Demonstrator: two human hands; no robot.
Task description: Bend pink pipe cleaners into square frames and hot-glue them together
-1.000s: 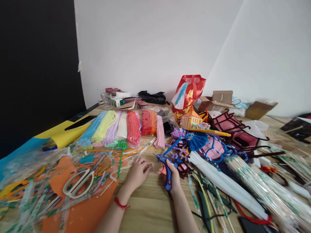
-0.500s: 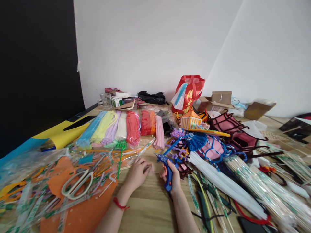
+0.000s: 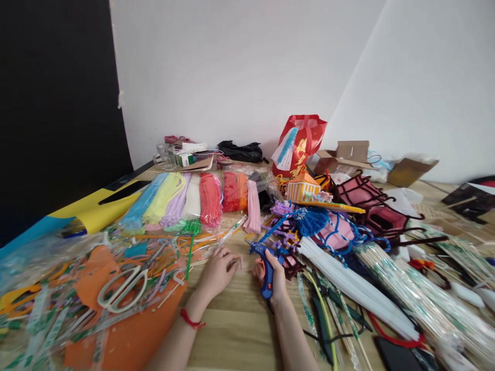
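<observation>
Blue glue gun (image 3: 266,268) sits gripped in the right hand (image 3: 273,275), nozzle aimed left; left hand (image 3: 218,270) rests on the wooden surface (image 3: 240,330) just beside it, fingers (image 3: 234,262) curled closed on something too small to identify.

- A hobby or craft work area, set up on a wooden table (image 3: 240,330) against a plain white wall (image 3: 240,67).
- Packs of coloured pipe cleaners (image 3: 193,198) lie in a row at the centre of the frame.
- Scissors (image 3: 121,288) rest on orange foam sheet (image 3: 131,335) at lower left.
- Bundles of bamboo sticks (image 3: 410,293) fill the lower right.
- Half-made pipe-cleaner models (image 3: 359,198) and an open cardboard box (image 3: 348,154) sit at right of centre.
</observation>
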